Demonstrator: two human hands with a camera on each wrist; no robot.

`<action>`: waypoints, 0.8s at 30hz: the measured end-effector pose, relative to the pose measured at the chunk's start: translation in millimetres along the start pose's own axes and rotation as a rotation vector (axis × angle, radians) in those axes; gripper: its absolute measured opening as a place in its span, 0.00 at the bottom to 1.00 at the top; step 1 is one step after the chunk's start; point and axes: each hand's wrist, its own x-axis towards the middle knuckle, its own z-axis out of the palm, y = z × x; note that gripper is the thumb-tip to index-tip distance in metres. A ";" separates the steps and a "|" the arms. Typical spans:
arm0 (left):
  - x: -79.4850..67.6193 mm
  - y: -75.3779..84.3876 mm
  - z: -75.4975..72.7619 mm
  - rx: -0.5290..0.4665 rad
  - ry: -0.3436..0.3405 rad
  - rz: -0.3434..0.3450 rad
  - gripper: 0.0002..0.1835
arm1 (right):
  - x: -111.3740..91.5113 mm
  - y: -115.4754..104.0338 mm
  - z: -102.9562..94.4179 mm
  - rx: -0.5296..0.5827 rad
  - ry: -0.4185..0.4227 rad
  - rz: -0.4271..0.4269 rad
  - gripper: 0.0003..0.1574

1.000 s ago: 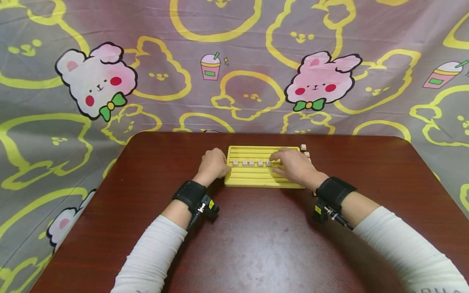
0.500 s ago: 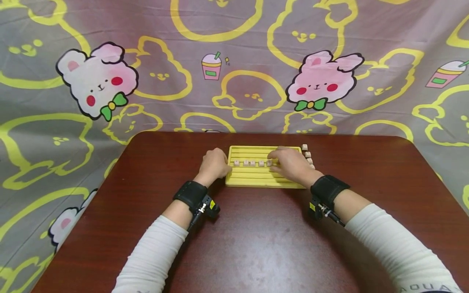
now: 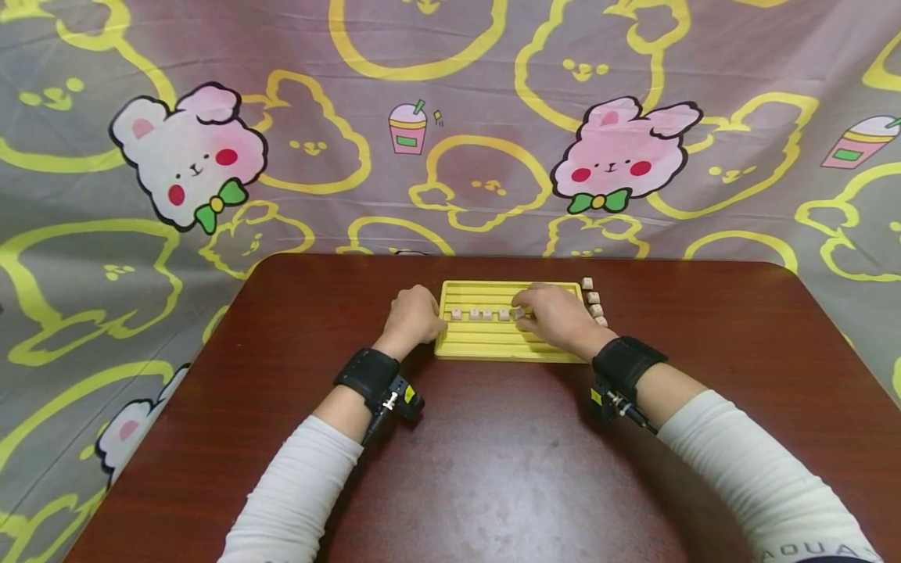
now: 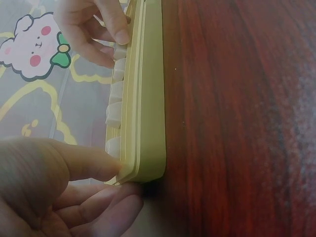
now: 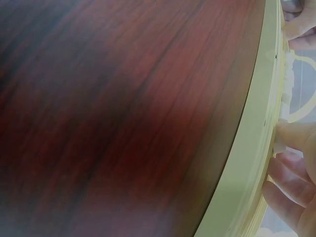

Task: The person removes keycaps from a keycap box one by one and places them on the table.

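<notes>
A shallow yellow tray [image 3: 486, 349] with raised ridges lies on the table. Small white blocks [image 3: 504, 314], some with a dark mark on the face, stand in a row along one ridge. My left hand [image 3: 414, 314] grips the tray's left end, thumb over the rim and fingers beneath in the left wrist view. At the right end of the row, my right hand [image 3: 559, 317] pinches the last white block [image 3: 519, 313] between thumb and fingers. That block [image 5: 280, 147] is partly covered by fingertips in the right wrist view.
Several more white blocks [image 3: 594, 298] lie on the dark wooden table [image 3: 464, 453] just beyond the tray's right end. A patterned cloth [image 3: 479, 102] hangs behind the table's far edge.
My right hand has moved slightly left and its fingers have come together on the last block. More of the loose blocks at the right now show. My left hand stays at the tray's end.
</notes>
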 end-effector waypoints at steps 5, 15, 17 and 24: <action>-0.7 -0.3 0.3 -0.015 -0.006 0.002 0.21 | 1.7 -1.7 0.5 -0.011 -0.016 0.015 0.19; -0.9 -0.4 -0.5 -0.042 -0.009 -0.005 0.20 | 3.1 -1.7 1.6 -0.001 -0.001 0.007 0.15; -0.8 -0.5 -0.6 -0.038 -0.010 -0.008 0.20 | 3.1 -2.1 1.9 0.004 -0.002 0.008 0.13; -1.0 -0.3 -0.4 -0.033 -0.015 -0.011 0.20 | 2.5 -3.0 2.9 0.010 -0.006 0.022 0.11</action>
